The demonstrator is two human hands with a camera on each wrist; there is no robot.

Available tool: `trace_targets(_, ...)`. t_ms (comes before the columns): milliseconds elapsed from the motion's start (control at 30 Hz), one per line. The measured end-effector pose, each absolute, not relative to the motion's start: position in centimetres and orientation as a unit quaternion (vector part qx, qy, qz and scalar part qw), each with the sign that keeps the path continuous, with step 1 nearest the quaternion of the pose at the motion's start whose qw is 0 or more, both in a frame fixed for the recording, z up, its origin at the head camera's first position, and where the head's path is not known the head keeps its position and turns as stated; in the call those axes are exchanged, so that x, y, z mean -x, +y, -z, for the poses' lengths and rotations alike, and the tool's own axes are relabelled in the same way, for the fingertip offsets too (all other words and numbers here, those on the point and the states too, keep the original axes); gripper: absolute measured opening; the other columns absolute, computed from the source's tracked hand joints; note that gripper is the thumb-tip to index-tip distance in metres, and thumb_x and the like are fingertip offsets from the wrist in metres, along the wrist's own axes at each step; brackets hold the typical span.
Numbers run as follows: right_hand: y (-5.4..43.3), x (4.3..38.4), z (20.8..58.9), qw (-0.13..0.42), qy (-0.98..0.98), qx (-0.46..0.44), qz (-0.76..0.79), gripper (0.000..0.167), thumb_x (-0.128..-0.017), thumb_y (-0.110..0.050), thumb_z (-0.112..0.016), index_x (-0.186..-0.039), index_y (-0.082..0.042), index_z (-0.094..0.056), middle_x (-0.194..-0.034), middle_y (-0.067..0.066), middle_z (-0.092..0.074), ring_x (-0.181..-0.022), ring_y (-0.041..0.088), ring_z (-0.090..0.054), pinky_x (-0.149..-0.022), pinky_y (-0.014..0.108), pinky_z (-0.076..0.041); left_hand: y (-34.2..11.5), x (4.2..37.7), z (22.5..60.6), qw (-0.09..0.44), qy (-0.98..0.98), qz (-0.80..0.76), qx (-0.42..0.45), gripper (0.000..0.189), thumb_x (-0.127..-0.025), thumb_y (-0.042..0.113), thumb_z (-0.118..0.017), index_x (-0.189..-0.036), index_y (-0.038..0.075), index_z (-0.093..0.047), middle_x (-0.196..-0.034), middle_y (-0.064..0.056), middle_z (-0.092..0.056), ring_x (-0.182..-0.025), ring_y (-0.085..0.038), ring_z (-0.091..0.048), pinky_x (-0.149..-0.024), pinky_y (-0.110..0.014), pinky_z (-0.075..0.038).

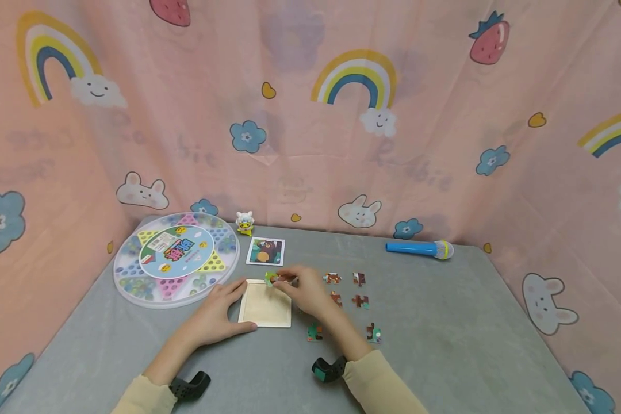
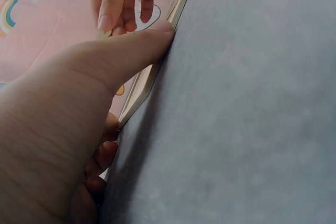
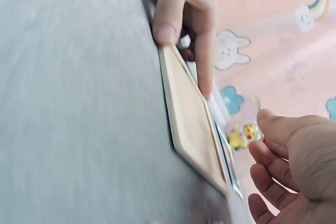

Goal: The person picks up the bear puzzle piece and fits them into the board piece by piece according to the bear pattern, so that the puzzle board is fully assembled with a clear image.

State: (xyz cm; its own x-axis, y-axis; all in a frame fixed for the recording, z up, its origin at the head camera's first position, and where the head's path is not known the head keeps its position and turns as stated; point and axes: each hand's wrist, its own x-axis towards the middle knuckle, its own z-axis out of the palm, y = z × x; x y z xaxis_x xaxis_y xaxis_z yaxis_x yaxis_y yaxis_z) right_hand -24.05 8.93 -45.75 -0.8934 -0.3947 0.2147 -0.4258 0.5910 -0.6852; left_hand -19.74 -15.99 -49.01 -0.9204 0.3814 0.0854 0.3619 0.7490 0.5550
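Observation:
A shallow wooden puzzle tray with a raised rim lies on the grey table. My left hand grips it from the left, thumb on the near edge and fingertips at the far left corner. Between the thumb and fingers of my right hand is a puzzle piece, green and brown, held above the tray's far edge. In the right wrist view the piece shows edge-on, raised over the tray. To the right lie several loose puzzle pieces, one partly covered by the right forearm.
Behind the tray lies a bear picture card, with a small figurine farther back. A round Chinese checkers board is at the left. A blue toy microphone rests at the back right, before a patterned pink curtain.

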Motion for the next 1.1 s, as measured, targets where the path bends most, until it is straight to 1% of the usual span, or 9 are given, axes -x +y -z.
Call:
trace_targets(267, 6.4, 23.9, 46.0, 0.018, -0.881, -0.260, -0.394, 0.028, -0.098, -0.020, -0.079, -0.116, 0.001, -0.078, -0.101, 0.010, -0.079, -0.095, 0.023, -0.074, -0.085, 0.031, -0.061, -16.0, 19.5, 48.8, 0.012, 0.936, -0.292, -0.199, 0.105, -0.083, 0.058, -0.086, -0.158, -0.003, -0.045, -0.166, -0.019, -0.042, -0.143, -0.041, -0.045, -0.115, -0.063, -0.043)
trace_targets(367, 6.0, 23.8, 46.4, 0.010, -0.882, -0.256, -0.395, 0.027, -0.098, -0.018, -0.079, -0.116, 0.001, -0.078, -0.101, 0.010, -0.078, -0.094, 0.021, -0.072, -0.084, 0.029, -0.060, -16.0, 19.5, 48.7, 0.011, 0.936, -0.291, -0.199, 0.105, -0.083, 0.058, -0.086, -0.158, -0.003, -0.045, -0.166, -0.018, -0.042, -0.142, -0.041, -0.045, -0.114, -0.062, -0.043)
trace_targets(500, 5.8, 23.9, 47.2, 0.000, -0.888, -0.246, -0.388, 0.025, -0.099, -0.017, -0.078, -0.116, 0.000, -0.078, -0.099, 0.007, -0.077, -0.087, 0.013, -0.067, -0.077, 0.024, -0.055, -16.0, 19.4, 48.7, 0.016, 0.934, -0.296, -0.197, 0.105, -0.084, 0.058, -0.086, -0.159, -0.003, -0.045, -0.167, -0.019, -0.042, -0.143, -0.041, -0.045, -0.115, -0.062, -0.042)
trace_targets(600, 5.7, 24.0, 47.8, 0.004, -0.893, -0.245, -0.377, 0.025, -0.099, -0.018, -0.078, -0.116, -0.001, -0.079, -0.096, 0.004, -0.076, -0.082, 0.008, -0.062, -0.073, 0.021, -0.052, -16.1, 19.4, 48.6, 0.018, 0.934, -0.299, -0.197, 0.105, -0.084, 0.058, -0.085, -0.159, -0.003, -0.044, -0.167, -0.019, -0.041, -0.143, -0.042, -0.044, -0.115, -0.063, -0.042)
trace_targets(667, 5.5, 24.1, 48.1, 0.013, -0.897, -0.248, -0.366, 0.025, -0.098, -0.019, -0.078, -0.116, -0.001, -0.079, -0.094, 0.004, -0.074, -0.080, 0.008, -0.059, -0.072, 0.022, -0.050, -16.1, 19.4, 48.7, 0.017, 0.934, -0.297, -0.197, 0.104, -0.084, 0.058, -0.085, -0.159, -0.002, -0.044, -0.166, -0.019, -0.042, -0.143, -0.042, -0.044, -0.115, -0.063, -0.042)
trace_targets(800, 5.3, 24.2, 48.5, 0.035, -0.904, -0.255, -0.340, 0.025, -0.098, -0.020, -0.079, -0.116, -0.002, -0.080, -0.092, 0.003, -0.072, -0.082, 0.011, -0.058, -0.076, 0.025, -0.049, -16.2, 19.4, 48.8, 0.016, 0.934, -0.295, -0.201, 0.104, -0.084, 0.058, -0.085, -0.159, -0.002, -0.044, -0.166, -0.019, -0.042, -0.144, -0.042, -0.044, -0.116, -0.063, -0.042)
trace_targets(900, 5.2, 24.2, 48.7, 0.040, -0.908, -0.255, -0.330, 0.026, -0.098, -0.020, -0.079, -0.116, -0.003, -0.080, -0.092, 0.002, -0.071, -0.083, 0.012, -0.058, -0.077, 0.026, -0.048, -16.2, 19.5, 48.9, 0.016, 0.934, -0.294, -0.203, 0.104, -0.085, 0.059, -0.084, -0.159, -0.002, -0.044, -0.166, -0.019, -0.041, -0.145, -0.043, -0.043, -0.116, -0.064, -0.041)
trace_targets(1100, 5.4, 24.0, 48.8, 0.048, -0.908, -0.257, -0.326, 0.028, -0.097, -0.021, -0.080, -0.119, -0.004, -0.080, -0.092, 0.002, -0.070, -0.082, 0.011, -0.056, -0.074, 0.025, -0.047, -16.1, 19.6, 49.1, 0.016, 0.935, -0.291, -0.203, 0.104, -0.086, 0.059, -0.083, -0.160, -0.002, -0.043, -0.167, -0.019, -0.041, -0.145, -0.042, -0.043, -0.116, -0.063, -0.041)
